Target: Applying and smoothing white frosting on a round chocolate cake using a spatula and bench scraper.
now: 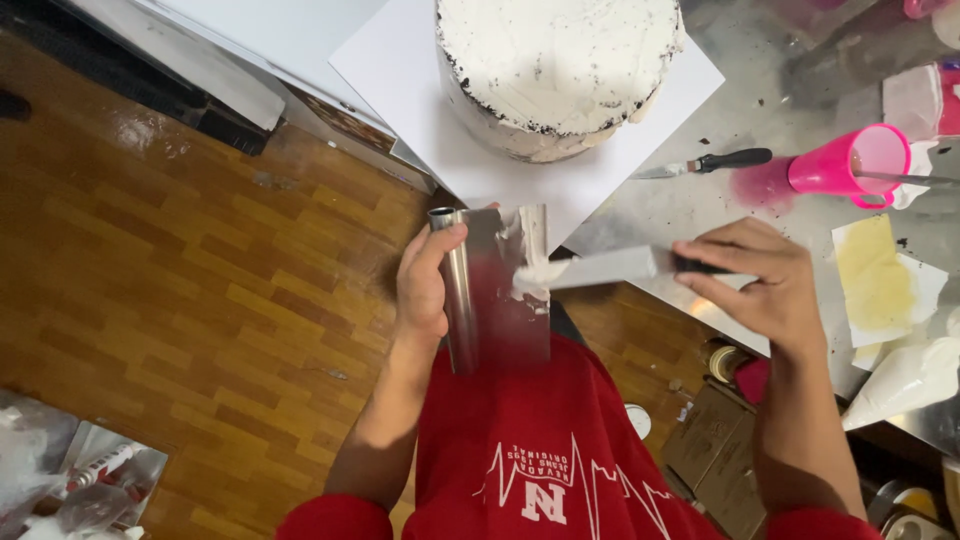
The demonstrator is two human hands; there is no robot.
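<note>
A brown wooden parquet floor [180, 300] filled the left half of the view, and a scuffed stainless steel worktable [780, 110] ran along the upper right. On the table's near corner lay a square white board [400, 70] carrying a round cake coated in white frosting [555, 60], with dark crumbs showing along its edge. A person in a red sweatshirt [540, 450] stood at the table's edge. The left hand [425, 285] was wrapped around the tubular handle of a flat stainless steel cake scraper [500, 290], thumb pressed on top, holding it upright in front of the chest, below the cake board. The right hand [765, 285] pinched the dark handle of a long metal icing spatula [600, 268], whose frosting-smeared tip touched the scraper's blade. Farther right on the table lay a bright pink plastic cup [850, 160], tipped on its side, and near it a small black-handled palette knife [705, 162].
</note>
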